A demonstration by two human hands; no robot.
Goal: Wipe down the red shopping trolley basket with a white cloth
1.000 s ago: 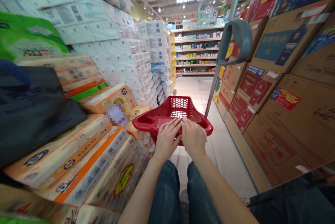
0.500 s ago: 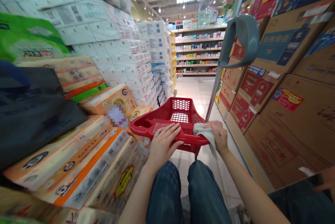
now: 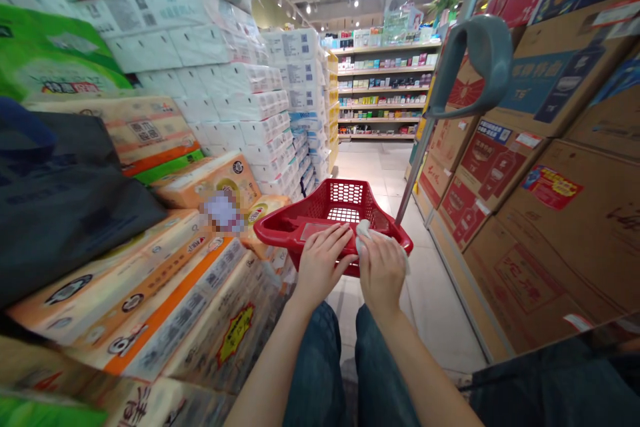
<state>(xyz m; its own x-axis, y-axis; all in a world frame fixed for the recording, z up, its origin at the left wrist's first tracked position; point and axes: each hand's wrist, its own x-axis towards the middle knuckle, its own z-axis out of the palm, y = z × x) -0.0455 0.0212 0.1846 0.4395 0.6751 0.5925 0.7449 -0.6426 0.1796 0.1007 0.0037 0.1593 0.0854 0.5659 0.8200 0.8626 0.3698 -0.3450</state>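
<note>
A red plastic shopping basket [image 3: 340, 210] with a mesh wall sits low in front of me on a trolley, and a grey curved handle [image 3: 473, 64] tops its metal pole [image 3: 420, 154]. My left hand [image 3: 323, 264] lies flat on the basket's near rim, holding nothing. Right beside it, my right hand [image 3: 383, 270] presses a crumpled white cloth [image 3: 367, 240] against the same rim. The cloth's edges show around my fingers, and part of it is hidden under my palm.
Stacked tissue packs [image 3: 150, 320] and a dark bag [image 3: 60, 200] crowd the left side. Cardboard cartons [image 3: 515, 214] line the right. A tiled aisle floor [image 3: 440, 300] runs ahead to stocked shelves [image 3: 380, 87].
My right hand has come back left along the rim from the basket's right corner, next to my left hand. The cloth is bunched tighter in it. My left hand has barely moved.
</note>
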